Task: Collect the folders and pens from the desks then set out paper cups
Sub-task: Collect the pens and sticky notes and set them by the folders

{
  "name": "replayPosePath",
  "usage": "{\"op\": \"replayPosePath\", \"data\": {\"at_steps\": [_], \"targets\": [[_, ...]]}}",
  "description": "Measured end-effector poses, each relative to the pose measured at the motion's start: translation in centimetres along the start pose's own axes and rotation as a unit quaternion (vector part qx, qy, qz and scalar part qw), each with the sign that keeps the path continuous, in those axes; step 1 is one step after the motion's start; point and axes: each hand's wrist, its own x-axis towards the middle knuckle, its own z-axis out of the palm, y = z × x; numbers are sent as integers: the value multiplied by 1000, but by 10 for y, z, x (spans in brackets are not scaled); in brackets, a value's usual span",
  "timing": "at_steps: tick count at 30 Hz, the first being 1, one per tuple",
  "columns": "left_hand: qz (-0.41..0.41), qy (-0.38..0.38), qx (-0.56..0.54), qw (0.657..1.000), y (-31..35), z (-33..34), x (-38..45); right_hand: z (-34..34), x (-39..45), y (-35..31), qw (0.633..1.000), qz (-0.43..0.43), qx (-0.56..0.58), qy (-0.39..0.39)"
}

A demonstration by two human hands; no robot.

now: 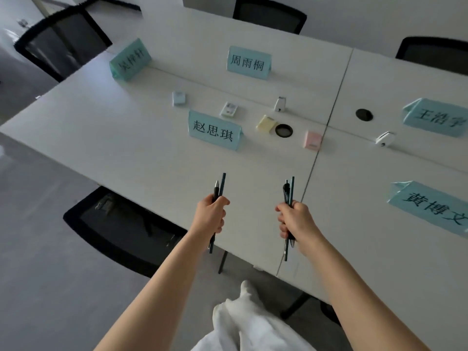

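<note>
The scene is dim and cool, with soft, flat light. The bench (131, 138) looks grey-white, brightest toward 12 o'clock, with no glare. Shadows are faint. Wide-angle distortion bends edges outward; the card (130, 59) at 10 o'clock is blurred, the centre sharper.

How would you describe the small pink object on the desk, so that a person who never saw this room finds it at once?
Look at the white desks and find the seam where two of them meet. Just left of that seam, to the right of the round cable hole, stands the pink object. The other small items nearby are yellow, white or pale blue; this one alone is pink.
</note>
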Motion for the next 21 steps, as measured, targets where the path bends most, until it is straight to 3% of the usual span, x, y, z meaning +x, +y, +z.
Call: {"op": "replayPosePath", "data": {"at_steps": [6, 13, 18, 21], "targets": [[39, -12, 127, 991, 60, 38, 75, -16, 67, -44, 999, 17, 28, 40], [70, -7, 262, 963, 139, 110, 182, -60, 198, -95, 977, 9, -122, 173], [73, 39, 385, 919, 165, 155, 255, -84, 282, -117, 954, 34, -200, 219], [74, 57, 462, 882, 169, 174, 288, -87, 313, -121, 944, 91, -222, 225]]}}
